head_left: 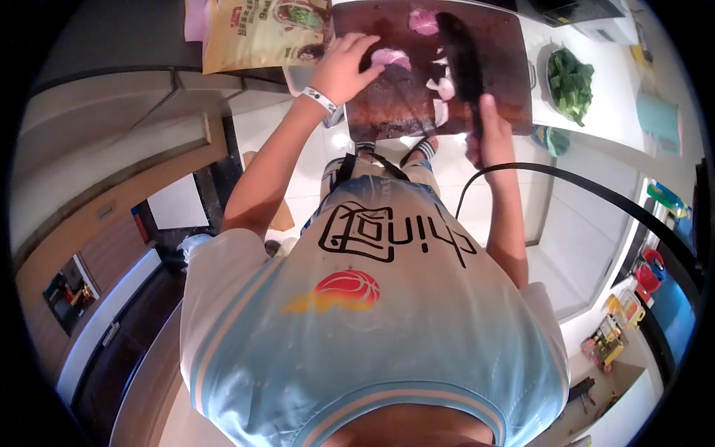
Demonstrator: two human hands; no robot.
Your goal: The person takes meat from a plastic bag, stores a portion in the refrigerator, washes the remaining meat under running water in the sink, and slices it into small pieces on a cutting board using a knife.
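A dark brown cutting board (417,112) lies in front of me in the head view. My right hand (491,138) is closed around the handle of a kitchen knife (463,59), whose broad dark blade points away over the board. My left hand (344,71) rests at the board's left side, fingers apart. Its thumb tip is at a pink piece of food (391,58), touching or very close. Another pink piece (423,21) lies by the blade's tip. Pale, curved pieces like cut onion (444,88) lie left of the blade. I cannot tell what the pink pieces are.
A printed yellow food bag (261,37) stands left of the board. To the right, a bowl of chopped green leaves (572,86) sits on the white counter (618,112), with a light-blue container (659,123) beyond it. A black cable (566,173) arcs past my right forearm.
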